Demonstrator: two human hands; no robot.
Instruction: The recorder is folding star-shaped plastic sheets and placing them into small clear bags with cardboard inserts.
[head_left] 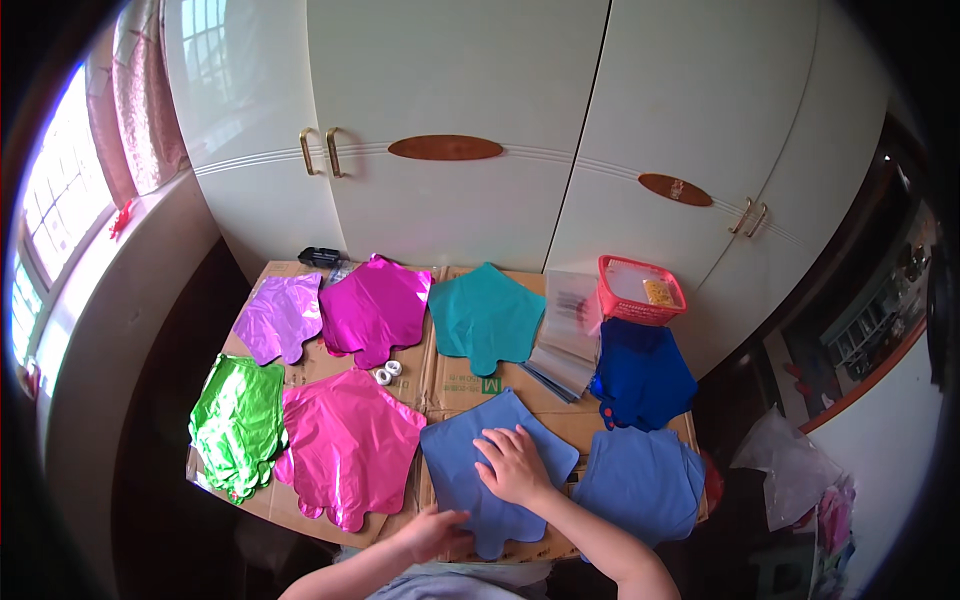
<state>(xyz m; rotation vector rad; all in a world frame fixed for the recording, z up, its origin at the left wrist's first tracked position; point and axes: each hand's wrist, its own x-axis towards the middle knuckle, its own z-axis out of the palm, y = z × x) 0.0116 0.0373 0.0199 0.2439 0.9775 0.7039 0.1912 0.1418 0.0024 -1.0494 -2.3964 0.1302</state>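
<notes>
The pale blue foil balloon lies flat and deflated at the near edge of the counter, just in front of the person. It has a star shape with rounded points and a matte, slightly creased surface. The right hand rests on its middle with the palm down and the fingers spread, pressing it flat and not grasping anything. The left hand is at the lower edge of the balloon, fingers loosely curled at its bottom tip; I cannot tell if it pinches the foil or only touches it.

Just to the right lies a stack of the same pale blue balloons, and behind it a dark blue stack. To the left there is a shiny pink balloon and a crumpled bright green one. In the far row lie a lilac balloon, a magenta one and a teal one. Two small white tape rolls sit between the rows. Clear plastic bags lie beside a red plastic basket.

The counter is made of flattened brown cardboard boxes. Behind it stands a white wardrobe with brass handles, and a window with a pink curtain is on the left
</notes>
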